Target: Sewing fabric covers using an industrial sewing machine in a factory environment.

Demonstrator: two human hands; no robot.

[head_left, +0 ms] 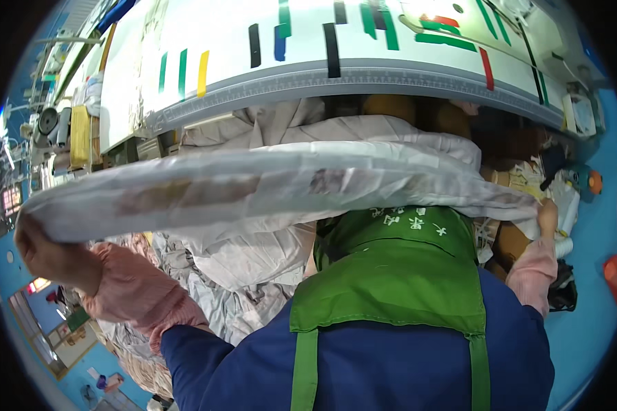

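A long piece of pale grey-white fabric [274,188] is stretched across in front of me, with brownish patches showing on it. My left hand [51,253] grips its left end, fingers wrapped round the edge and partly hidden by the cloth. At the far right, my right hand [547,218] is closed on the other end. The strip spans the space between my body and the table, over more crumpled pale fabric [253,260] that hangs below and behind it.
A white worktable [288,41] with a grey ruler edge [363,74] and several coloured tape strips runs across the far side. Heaped cloth [185,274] lies at my left. Cluttered items, a black bag [563,288] and a red-orange object [615,279] are on the right by the blue floor [589,335].
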